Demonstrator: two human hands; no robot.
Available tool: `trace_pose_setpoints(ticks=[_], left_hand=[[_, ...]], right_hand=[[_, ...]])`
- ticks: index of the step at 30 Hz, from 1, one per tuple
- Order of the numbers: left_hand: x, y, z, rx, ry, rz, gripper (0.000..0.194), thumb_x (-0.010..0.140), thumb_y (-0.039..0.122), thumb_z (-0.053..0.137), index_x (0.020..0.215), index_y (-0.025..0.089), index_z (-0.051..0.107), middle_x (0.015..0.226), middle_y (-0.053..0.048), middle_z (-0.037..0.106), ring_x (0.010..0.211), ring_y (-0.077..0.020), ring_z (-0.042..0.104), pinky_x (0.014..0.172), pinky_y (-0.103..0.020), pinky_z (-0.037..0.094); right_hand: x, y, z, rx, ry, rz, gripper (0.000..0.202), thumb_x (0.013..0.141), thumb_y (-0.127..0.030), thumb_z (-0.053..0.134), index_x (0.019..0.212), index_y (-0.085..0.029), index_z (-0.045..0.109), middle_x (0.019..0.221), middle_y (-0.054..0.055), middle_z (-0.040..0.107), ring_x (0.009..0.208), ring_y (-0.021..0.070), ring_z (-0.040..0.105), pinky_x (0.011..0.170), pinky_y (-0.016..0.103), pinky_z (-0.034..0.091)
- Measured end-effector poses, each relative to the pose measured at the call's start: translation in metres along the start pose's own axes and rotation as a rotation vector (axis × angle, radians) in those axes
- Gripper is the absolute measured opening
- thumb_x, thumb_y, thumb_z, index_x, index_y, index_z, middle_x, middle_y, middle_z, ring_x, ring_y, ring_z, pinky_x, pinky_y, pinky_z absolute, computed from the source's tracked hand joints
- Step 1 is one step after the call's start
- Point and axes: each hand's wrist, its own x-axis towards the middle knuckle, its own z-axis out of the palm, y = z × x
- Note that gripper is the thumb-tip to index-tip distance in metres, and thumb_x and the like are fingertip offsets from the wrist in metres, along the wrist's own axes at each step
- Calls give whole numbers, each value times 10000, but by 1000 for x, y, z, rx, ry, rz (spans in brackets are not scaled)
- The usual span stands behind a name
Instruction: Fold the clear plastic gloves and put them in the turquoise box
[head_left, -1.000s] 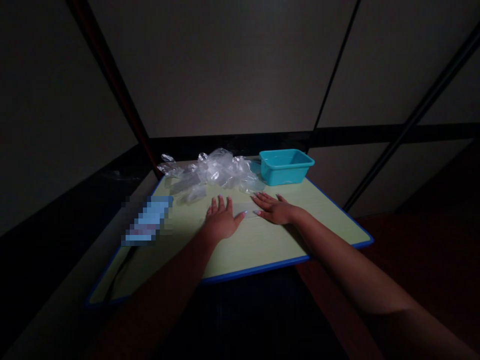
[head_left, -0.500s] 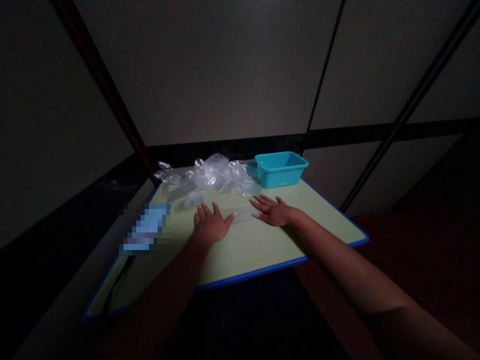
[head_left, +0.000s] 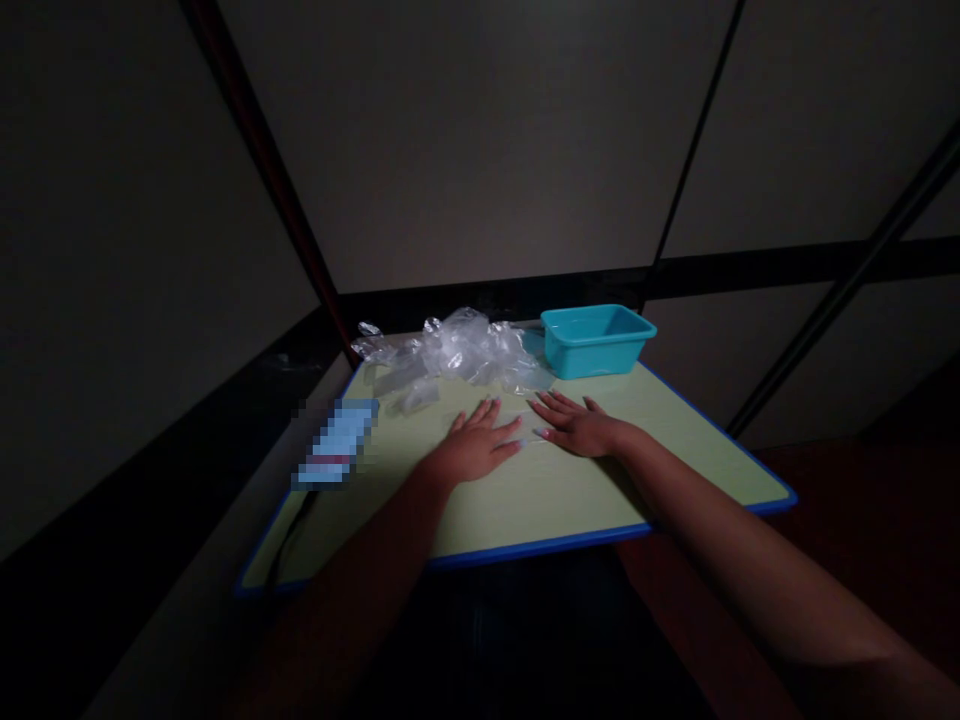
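Palm down, my left hand [head_left: 477,446] rests with spread fingers on a thin clear plastic bag [head_left: 528,427] lying flat on the table. My right hand [head_left: 579,426] lies flat at the bag's right part, its fingers stretched to the left. Only a small gap separates the two thumbs. Both hands cover much of the bag, so its full outline is hard to make out. Behind them sits a loose heap of crinkled clear plastic bags [head_left: 465,350].
A turquoise plastic basin [head_left: 596,358] stands at the back right of the pale, blue-edged table [head_left: 540,510]. At the left edge is a blurred-out phone-like object [head_left: 337,445] with a dark strap [head_left: 292,535]. Panelled walls [head_left: 487,150] rise behind the table.
My left hand has slid right over the bag, closer to my right hand, its fingers now turned more to the right. The view has swung left, shifting the scene rightward.
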Motion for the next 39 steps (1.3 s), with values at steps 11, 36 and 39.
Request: trace_pose_setpoints(ticks=[11, 36, 39], left_hand=[[-3, -8, -2, -3, -79, -200, 628, 895, 602, 171, 1451, 312, 128, 1523, -65, 46, 1392, -259, 33, 1063, -541, 142], [10, -72, -8, 48, 482, -397, 273, 847, 343, 434, 944, 180, 631, 1050, -101, 643, 1119, -239, 496, 1017, -381, 302], [8, -75, -13, -2, 600, -401, 138, 786, 303, 525, 806, 204, 618, 908, -70, 641, 989, -240, 537, 926, -367, 384]], right_hand=[[-1, -3, -4, 20, -7, 0, 644, 898, -571, 230, 1460, -297, 77, 1525, 25, 26, 1390, 255, 11, 1040, 627, 79], [-1, -1, -5, 34, -41, -1, 658, 889, -601, 211, 1459, -317, 47, 1527, 5, -13, 1391, 266, -7, 1039, 628, 59], [0, 0, -4, 30, -34, -6, 663, 886, -608, 202, 1460, -312, 49, 1526, 13, -10, 1392, 260, -5, 1036, 632, 61]])
